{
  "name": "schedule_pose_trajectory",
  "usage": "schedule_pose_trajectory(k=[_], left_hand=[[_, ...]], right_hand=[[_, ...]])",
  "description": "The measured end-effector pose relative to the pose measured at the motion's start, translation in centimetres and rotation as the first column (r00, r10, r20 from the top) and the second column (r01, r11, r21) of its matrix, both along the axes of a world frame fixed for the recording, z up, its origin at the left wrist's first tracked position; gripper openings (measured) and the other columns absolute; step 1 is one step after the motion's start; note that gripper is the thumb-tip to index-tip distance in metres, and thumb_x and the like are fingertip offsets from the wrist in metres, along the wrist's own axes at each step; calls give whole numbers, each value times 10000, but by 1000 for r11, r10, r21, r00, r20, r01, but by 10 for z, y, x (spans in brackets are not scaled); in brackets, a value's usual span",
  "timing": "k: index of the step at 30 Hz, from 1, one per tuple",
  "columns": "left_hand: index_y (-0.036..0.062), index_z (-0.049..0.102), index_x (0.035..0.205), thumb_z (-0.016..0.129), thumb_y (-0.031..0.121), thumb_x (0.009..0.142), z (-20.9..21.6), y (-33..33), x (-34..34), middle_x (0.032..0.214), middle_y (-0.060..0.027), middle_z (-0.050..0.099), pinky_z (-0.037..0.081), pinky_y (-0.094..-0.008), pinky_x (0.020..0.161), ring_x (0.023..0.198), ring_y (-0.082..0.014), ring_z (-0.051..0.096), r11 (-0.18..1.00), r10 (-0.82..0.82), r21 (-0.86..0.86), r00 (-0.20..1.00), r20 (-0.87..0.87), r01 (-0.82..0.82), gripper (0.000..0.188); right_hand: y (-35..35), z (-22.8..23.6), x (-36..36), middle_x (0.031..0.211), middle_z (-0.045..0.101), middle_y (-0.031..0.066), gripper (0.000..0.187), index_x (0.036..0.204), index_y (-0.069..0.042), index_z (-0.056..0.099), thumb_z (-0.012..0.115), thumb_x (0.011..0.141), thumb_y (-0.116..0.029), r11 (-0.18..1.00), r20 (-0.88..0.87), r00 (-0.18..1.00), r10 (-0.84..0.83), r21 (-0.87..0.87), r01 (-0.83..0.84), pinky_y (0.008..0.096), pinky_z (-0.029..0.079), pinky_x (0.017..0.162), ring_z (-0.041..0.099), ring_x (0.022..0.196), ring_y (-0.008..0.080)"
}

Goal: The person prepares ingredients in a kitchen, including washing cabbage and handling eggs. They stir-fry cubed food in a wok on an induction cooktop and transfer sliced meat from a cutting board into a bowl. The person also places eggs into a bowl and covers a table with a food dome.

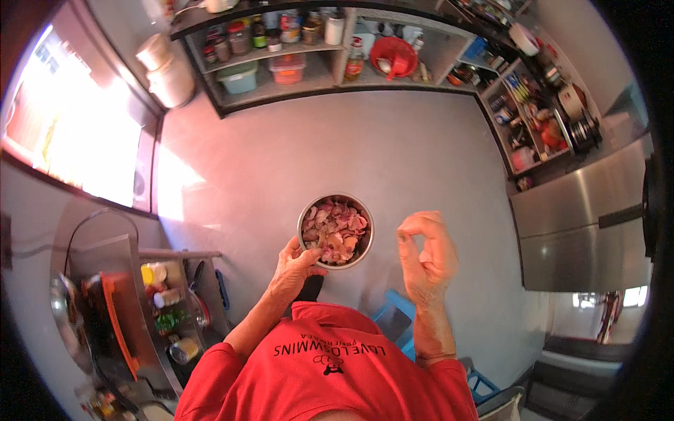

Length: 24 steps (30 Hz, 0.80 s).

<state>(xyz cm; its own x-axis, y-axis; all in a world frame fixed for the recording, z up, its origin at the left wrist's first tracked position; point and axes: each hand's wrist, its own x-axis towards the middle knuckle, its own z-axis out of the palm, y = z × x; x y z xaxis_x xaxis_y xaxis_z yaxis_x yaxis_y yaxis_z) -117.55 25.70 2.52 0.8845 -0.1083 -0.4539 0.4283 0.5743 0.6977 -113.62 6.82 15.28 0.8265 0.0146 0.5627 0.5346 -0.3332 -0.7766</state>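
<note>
My left hand (295,266) grips the near left side of a round metal bowl (372,228), with the thumb over its rim and the fingers against its outside. Thin, irregular pink and purplish pieces (337,226) fill much of the bowl; some look brownish, and I cannot tell what they are. To the right of the bowl, and apart from it, my right hand (430,251) is raised with its fingers curled in toward the thumb. Whether anything small sits inside those fingers is hidden.
Low shelves (302,52) hold jars, bottles, boxes and a red colander (393,57) at the far side. A steel refrigerator (583,217) stands right. A blue plastic stool (397,319) is near my right forearm. At left are a cluttered rack (165,302) and a bright doorway (77,126).
</note>
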Motion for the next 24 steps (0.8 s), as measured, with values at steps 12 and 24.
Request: schedule_pose_trajectory(k=[12,24], left_hand=[[-23,446,1131,670,216,764,-21,-117,235,1020,-117,579,533,-324,623,899,-202,592,902,-430,66,902,39,427,492],[-27,462,1114,671,252,762,1,-269,406,993,-108,591,519,-337,668,869,-199,588,905,-411,121,912,4,407,496]], right_hand=[[-119,-72,159,879,607,63,94,902,13,622,581,840,-44,895,-474,875,-102,340,288,259,447,754,567,836,147],[-266,33,327,836,566,85,114,898,19,583,553,788,13,900,62,901,-429,114,421,278,420,670,512,752,160]])
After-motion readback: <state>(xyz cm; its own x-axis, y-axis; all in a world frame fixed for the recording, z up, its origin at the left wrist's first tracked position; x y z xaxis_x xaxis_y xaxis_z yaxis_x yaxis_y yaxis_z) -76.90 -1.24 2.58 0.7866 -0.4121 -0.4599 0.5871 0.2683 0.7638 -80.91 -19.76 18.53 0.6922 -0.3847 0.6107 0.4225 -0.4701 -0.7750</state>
